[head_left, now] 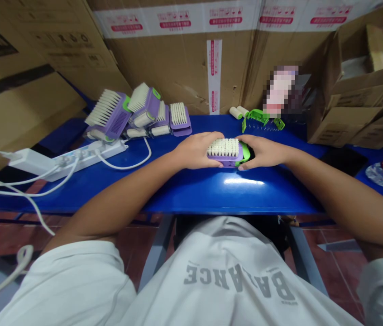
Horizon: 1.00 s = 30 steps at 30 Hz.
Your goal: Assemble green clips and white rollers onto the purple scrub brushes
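Between my two hands is a purple brush with pale bristles facing up and a green end piece. My left hand wraps around its left end, with the thumb near me and the fingers on the far side. At the green end, my right hand grips with thumb and fingers. A dark gap shows between the green piece and the right palm. Beyond the right hand lie green plastic parts with small metal pins, beside white rollers with green ends.
Several purple brushes are piled at the back left of the blue table. A white power strip with cables lies before them. Cardboard boxes wall the back; an opened carton stands right, near a dark flat object.
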### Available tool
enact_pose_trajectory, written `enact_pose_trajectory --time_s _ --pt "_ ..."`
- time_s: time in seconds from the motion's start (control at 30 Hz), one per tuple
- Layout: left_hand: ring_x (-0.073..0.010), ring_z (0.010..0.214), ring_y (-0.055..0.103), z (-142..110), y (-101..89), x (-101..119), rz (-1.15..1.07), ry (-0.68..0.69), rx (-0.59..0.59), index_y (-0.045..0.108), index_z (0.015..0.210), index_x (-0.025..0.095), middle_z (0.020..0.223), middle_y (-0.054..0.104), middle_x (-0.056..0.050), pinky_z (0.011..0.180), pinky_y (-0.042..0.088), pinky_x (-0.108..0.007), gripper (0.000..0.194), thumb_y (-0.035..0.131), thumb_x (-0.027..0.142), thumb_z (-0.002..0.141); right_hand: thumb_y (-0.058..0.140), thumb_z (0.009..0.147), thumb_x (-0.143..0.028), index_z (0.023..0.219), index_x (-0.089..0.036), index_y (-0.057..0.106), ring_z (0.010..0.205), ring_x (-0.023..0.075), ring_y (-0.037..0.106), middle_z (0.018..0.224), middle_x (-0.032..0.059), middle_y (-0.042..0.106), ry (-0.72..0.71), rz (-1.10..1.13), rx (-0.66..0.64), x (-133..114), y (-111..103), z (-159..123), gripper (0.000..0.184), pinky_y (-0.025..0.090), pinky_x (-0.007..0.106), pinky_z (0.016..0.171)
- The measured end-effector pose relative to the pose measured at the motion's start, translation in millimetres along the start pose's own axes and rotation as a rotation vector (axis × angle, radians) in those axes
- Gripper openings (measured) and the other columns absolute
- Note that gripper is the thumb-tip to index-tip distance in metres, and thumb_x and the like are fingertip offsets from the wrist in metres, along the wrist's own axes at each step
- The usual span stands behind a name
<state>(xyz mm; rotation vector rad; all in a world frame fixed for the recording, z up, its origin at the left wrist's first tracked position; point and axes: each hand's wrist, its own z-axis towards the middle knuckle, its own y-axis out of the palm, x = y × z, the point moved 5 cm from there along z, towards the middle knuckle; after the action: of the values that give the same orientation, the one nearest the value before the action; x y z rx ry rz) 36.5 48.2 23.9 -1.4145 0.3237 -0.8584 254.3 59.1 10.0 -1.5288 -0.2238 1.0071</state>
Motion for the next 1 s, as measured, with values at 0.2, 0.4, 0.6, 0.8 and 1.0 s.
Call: enact_pose_trajectory --time_s 0.2,0.4,0.6,0.8,1.0 --pt "-0.0354 0.13 0.066 0.1 -0.4 1.7 0.001 -0.024 0.005 0.056 0.145 0.024 0.143 0.069 -0.011 0.107 0.052 -0.044 0.082 0.083 0.059 0.076 0.087 0.069 -0.07 0.138 -0.014 0.064 0.117 0.0436 0.07 0.131 0.0216 0.072 0.049 -0.059 0.039 -9.5 3.2 3.7 0.093 0.056 0.059 0.103" --pt "-0.0358 0.13 0.067 -0.4 0.0 1.3 0.008 -0.039 -0.001 0.057 0.144 0.025 0.144 0.069 -0.011 0.106 0.053 -0.045 0.08 0.083 0.059 0.076 0.085 0.072 -0.069 0.133 -0.016 0.066 0.112 0.0419 0.071 0.125 0.0199 0.074 0.019 -0.091 0.063 -12.4 3.7 4.2 0.084 0.058 0.057 0.099" --pt "-0.0367 0.133 0.065 -0.9 -0.2 2.5 0.01 -0.041 -0.002 0.055 0.147 0.023 0.146 0.068 -0.012 0.109 0.052 -0.046 0.083 0.083 0.059 0.077 0.084 0.073 -0.068 0.133 -0.014 0.066 0.113 0.0413 0.071 0.127 0.021 0.073 0.022 -0.108 0.072 -11.1 4.2 4.8 0.083 0.057 0.054 0.099" --pt "-0.037 0.132 0.065 0.1 0.6 2.2 0.008 -0.028 0.005 0.055 0.147 0.023 0.144 0.068 -0.012 0.109 0.051 -0.047 0.084 0.082 0.059 0.077 0.081 0.074 -0.067 0.127 -0.014 0.067 0.107 0.0406 0.071 0.12 0.0206 0.074 0.01 -0.128 0.082 -13.0 5.4 4.9 0.076 0.057 0.053 0.094" --pt "-0.0364 0.131 0.066 -0.1 -0.3 2.8 -0.002 -0.034 0.008 0.056 0.145 0.022 0.143 0.068 -0.012 0.109 0.052 -0.047 0.081 0.082 0.057 0.077 0.079 0.076 -0.064 0.122 -0.014 0.068 0.106 0.0403 0.071 0.12 0.0211 0.075 0.029 -0.155 0.081 -16.6 6.5 5.0 0.07 0.056 0.049 0.092"
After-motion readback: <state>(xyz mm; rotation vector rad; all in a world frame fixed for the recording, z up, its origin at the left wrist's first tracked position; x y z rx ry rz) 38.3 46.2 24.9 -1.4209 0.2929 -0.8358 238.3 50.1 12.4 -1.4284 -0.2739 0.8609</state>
